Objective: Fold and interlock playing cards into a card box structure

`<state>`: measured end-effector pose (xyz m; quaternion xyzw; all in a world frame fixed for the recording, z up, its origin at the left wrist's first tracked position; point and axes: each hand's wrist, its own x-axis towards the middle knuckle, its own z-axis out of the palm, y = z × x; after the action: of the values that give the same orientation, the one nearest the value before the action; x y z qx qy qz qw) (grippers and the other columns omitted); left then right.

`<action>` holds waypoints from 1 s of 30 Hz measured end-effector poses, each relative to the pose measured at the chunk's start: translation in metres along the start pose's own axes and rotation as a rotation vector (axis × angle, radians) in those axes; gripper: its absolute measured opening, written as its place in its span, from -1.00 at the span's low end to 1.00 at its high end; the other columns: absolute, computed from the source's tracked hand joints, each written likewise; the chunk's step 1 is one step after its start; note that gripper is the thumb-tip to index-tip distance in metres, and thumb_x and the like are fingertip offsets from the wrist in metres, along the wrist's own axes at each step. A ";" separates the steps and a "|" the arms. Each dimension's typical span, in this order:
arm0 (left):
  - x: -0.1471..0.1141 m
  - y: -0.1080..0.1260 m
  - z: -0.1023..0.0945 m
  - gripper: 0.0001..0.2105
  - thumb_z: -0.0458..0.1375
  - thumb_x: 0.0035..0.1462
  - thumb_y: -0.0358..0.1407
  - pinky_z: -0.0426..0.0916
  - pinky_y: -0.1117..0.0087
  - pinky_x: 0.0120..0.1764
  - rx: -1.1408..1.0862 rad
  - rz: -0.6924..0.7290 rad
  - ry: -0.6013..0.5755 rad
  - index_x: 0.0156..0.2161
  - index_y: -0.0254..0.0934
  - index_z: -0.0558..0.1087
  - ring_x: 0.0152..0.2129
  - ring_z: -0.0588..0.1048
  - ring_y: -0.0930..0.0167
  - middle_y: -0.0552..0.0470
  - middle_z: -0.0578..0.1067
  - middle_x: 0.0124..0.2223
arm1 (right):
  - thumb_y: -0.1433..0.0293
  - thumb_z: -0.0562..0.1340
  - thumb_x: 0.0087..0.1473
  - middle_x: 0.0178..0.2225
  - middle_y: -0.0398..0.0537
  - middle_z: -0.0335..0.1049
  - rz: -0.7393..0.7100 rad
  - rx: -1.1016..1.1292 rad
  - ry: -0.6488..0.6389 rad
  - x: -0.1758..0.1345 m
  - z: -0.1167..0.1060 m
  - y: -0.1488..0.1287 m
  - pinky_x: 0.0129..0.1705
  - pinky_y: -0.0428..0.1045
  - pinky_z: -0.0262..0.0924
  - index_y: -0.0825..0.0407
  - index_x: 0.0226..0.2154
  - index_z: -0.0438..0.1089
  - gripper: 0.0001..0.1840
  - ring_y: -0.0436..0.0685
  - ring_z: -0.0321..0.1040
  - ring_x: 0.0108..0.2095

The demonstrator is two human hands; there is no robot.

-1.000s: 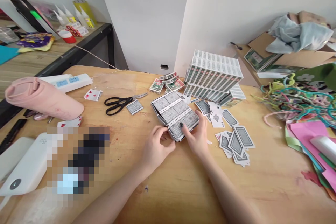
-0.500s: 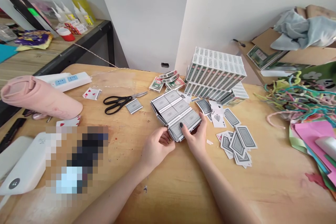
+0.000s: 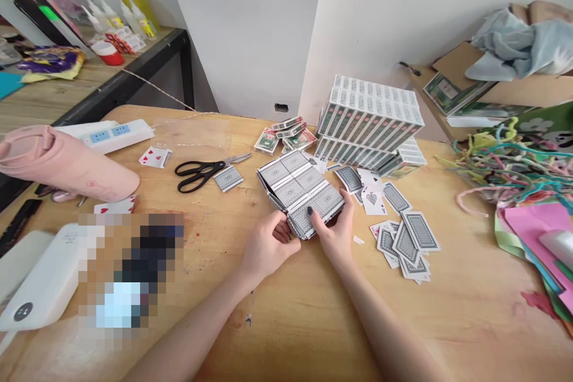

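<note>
A box made of playing cards (image 3: pixel 298 182), with patterned grey backs showing and white bands across the top, is held tilted over the table. My left hand (image 3: pixel 271 243) pinches its near left corner, fingers curled. My right hand (image 3: pixel 333 227) grips the near right end, thumb on top and fingers around the side. A dark gap shows along the box's left edge. Left of it lie black-handled scissors (image 3: pixel 199 174) and a cut card piece (image 3: pixel 228 178). Loose playing cards (image 3: pixel 406 242) are spread to the right, beside an ace card (image 3: pixel 373 199).
Stacked card packs (image 3: pixel 369 113) stand behind, with several more packs (image 3: pixel 286 136) beside them. A pink rolled bundle (image 3: pixel 71 161), a power strip (image 3: pixel 111 134) and a white device (image 3: pixel 45 277) occupy the left. Coloured cords (image 3: pixel 523 158) and paper sheets (image 3: pixel 528 227) lie right.
Both hands keep their hold on the card box, which has hardly moved. The camera view has shifted slightly.
</note>
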<state>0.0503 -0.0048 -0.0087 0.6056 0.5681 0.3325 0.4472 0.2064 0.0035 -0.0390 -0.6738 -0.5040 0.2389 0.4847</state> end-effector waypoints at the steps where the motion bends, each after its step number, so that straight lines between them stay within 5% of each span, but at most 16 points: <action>1: 0.000 0.000 0.000 -0.86 0.18 -0.15 -0.44 0.38 0.51 -0.45 -0.004 0.000 -0.001 -0.42 -0.25 0.31 -0.53 0.44 0.50 0.14 0.45 -0.48 | 0.21 0.30 -0.11 0.11 0.15 0.10 0.003 0.002 -0.002 0.000 0.000 -0.001 0.12 0.22 0.06 0.02 0.16 -0.03 -0.16 0.29 0.12 0.11; 30: 0.003 -0.002 -0.003 -0.86 0.17 -0.15 -0.45 0.36 0.51 -0.44 -0.019 -0.020 -0.070 -0.44 -0.23 0.29 -0.52 0.47 0.49 0.17 0.47 -0.48 | 0.15 0.30 -0.14 0.03 0.13 0.15 0.032 0.015 -0.001 0.001 0.000 -0.003 0.02 0.21 0.16 0.03 0.13 0.00 -0.18 0.30 0.20 0.03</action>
<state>0.0473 -0.0015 -0.0100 0.6068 0.5550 0.3121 0.4757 0.2057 0.0047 -0.0365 -0.6780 -0.4916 0.2507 0.4856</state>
